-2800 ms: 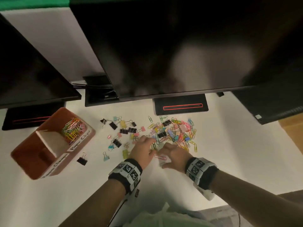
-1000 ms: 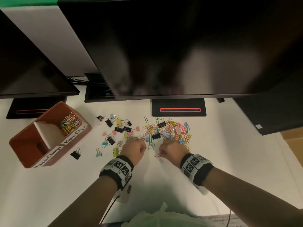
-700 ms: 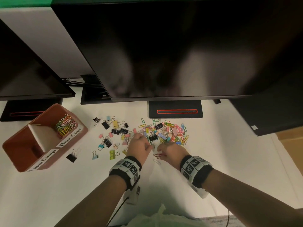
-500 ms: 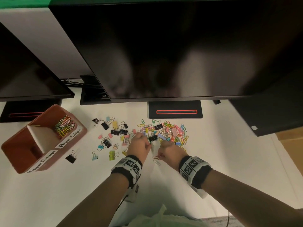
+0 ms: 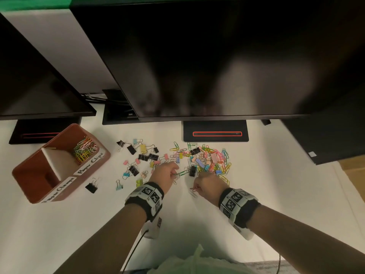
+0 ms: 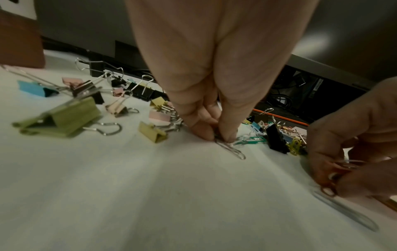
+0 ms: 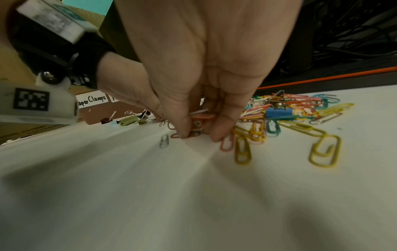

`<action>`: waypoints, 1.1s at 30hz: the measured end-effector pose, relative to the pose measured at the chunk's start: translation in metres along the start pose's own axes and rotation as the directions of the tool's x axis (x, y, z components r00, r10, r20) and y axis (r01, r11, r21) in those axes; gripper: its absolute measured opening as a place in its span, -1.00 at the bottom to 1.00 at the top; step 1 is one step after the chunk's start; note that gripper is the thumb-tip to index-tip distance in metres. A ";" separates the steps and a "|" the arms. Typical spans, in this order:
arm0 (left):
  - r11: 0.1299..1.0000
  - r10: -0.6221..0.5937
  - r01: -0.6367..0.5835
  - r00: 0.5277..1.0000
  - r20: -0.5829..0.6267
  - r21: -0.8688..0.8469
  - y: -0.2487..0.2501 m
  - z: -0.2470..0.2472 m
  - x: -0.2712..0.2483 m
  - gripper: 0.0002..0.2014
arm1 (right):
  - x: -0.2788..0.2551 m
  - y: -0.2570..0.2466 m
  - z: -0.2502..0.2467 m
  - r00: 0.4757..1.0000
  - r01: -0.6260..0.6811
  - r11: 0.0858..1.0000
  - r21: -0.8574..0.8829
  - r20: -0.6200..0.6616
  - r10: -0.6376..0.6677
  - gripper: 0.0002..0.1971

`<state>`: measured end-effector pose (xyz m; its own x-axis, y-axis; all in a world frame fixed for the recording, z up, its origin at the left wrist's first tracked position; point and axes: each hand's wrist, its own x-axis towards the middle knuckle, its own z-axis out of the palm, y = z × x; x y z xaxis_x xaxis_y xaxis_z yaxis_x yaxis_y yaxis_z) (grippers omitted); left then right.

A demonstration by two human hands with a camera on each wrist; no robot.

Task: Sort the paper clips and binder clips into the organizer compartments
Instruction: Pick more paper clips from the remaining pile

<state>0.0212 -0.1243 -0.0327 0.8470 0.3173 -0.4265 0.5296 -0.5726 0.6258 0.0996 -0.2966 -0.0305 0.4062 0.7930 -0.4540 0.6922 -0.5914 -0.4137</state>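
A mixed pile of coloured paper clips (image 5: 213,161) and binder clips (image 5: 145,156) lies on the white desk. My left hand (image 5: 167,175) pinches a silver paper clip (image 6: 231,148) against the desk at the pile's near edge. My right hand (image 5: 205,184) holds several paper clips (image 7: 198,121) bunched in its curled fingers, its fingertips touching the desk beside yellow paper clips (image 7: 324,152). The brown two-compartment organizer (image 5: 31,184) stands at the left; its "Paper Clips" side holds paper clips (image 5: 85,150), its "Paper Clamps" side looks empty.
Three dark monitors overhang the back of the desk; the middle one's stand (image 5: 215,131) sits just behind the pile. A black binder clip (image 5: 91,186) lies alone near the organizer. A silver paper clip (image 5: 192,194) lies beside my right hand.
Both hands stay at the pile's near edge with small shifts. The left hand has closed on a silver paper clip, and the right hand keeps gathering clips.
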 end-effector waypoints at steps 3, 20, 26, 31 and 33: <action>1.000 0.021 -0.022 0.999 -0.027 -0.012 -0.003 -0.004 -0.002 -0.81 | 0.000 0.000 0.002 1.000 0.003 1.000 0.003 0.008 -0.003 -0.80; 0.973 0.107 -0.116 0.993 0.055 0.199 0.007 0.001 0.002 -0.86 | -0.006 -0.010 -0.003 0.998 0.022 0.993 0.113 0.061 -0.029 -0.76; 0.966 0.079 -0.094 0.994 0.070 0.240 0.003 -0.004 0.004 -0.86 | -0.001 -0.024 0.010 0.997 0.054 0.998 -0.018 0.058 -0.053 -0.78; 0.959 0.075 -0.101 0.991 0.108 0.265 0.001 -0.006 0.004 -0.81 | 0.005 -0.026 0.004 0.997 0.032 0.999 -0.035 0.075 -0.029 -0.83; 0.972 0.079 -0.092 0.995 0.069 0.215 -0.001 -0.009 0.004 -0.84 | 0.007 -0.025 0.003 0.996 0.021 0.999 -0.027 0.089 -0.019 -0.84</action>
<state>0.0240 -0.1153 -0.0288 0.8810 0.2185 -0.4197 0.4272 -0.7486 0.5070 0.0834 -0.2762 -0.0256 0.3384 0.7879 -0.5145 0.7165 -0.5702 -0.4020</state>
